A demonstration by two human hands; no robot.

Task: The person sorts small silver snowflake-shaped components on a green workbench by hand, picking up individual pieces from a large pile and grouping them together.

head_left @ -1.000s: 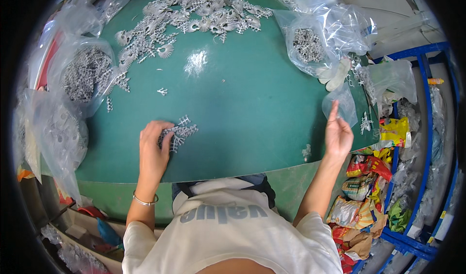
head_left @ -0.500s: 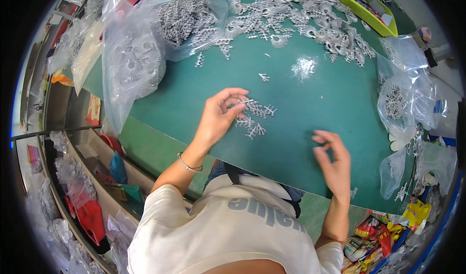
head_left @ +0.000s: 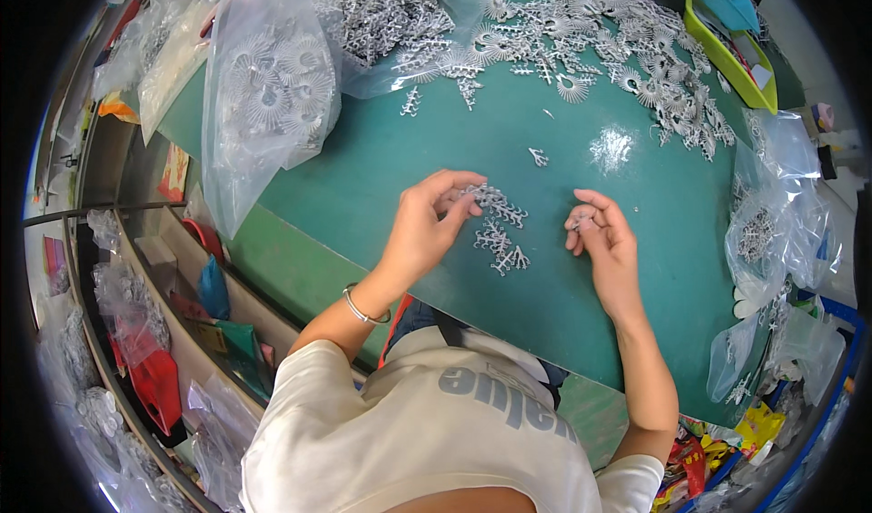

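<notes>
My left hand (head_left: pixel 434 215) pinches one end of a silver-grey branched metal piece (head_left: pixel 502 206), which reaches out to the right just over the green tabletop. Below it hang or lie more branched pieces (head_left: pixel 500 243); whether they are joined to the held one I cannot tell. To the right, my right hand (head_left: pixel 601 236) is raised with thumb and fingertips together. A tiny silvery bit (head_left: pixel 580 221) shows between those fingers, too small to name. Beyond both hands, a small loose branched piece (head_left: pixel 539 157) lies on the table.
A big pile of silver fan-shaped and branched pieces (head_left: pixel 636 54) covers the table's far side. Clear plastic bags of such pieces (head_left: pixel 272 86) stand at the far left, others (head_left: pixel 758 204) at the right edge. A lime-green tray (head_left: pixel 736 64) sits far right. Open drawers (head_left: pixel 173 286) line the left.
My right hand has moved up and inward, and its fingers have closed into a pinch. My left hand keeps its grip on the branched piece. The whole view has shifted slightly.
</notes>
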